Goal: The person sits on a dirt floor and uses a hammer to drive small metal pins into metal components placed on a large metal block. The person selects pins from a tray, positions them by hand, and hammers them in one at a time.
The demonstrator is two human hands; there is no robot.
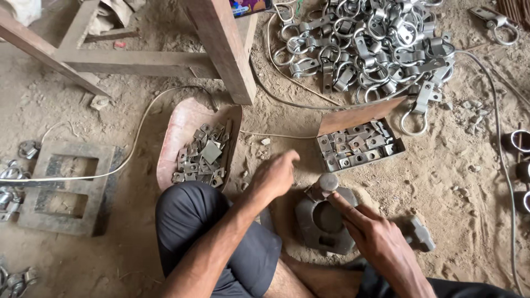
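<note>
A tray (182, 132) of small metal plates (201, 157) lies on the dirt at my left. My left hand (274, 175) hovers loosely curled, holding nothing I can see. My right hand (375, 234) grips a round-headed punch (326, 185) upright on the iron block (326, 223). Behind sits a box of clips (359, 149).

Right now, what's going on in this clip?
A person sits on a sandy floor. The right hand holds a hammer over a metal block, while the left hand hovers beside it. A tray and a box of small metal plates sit ahead, with a pile of ring clamps beyond.
</note>
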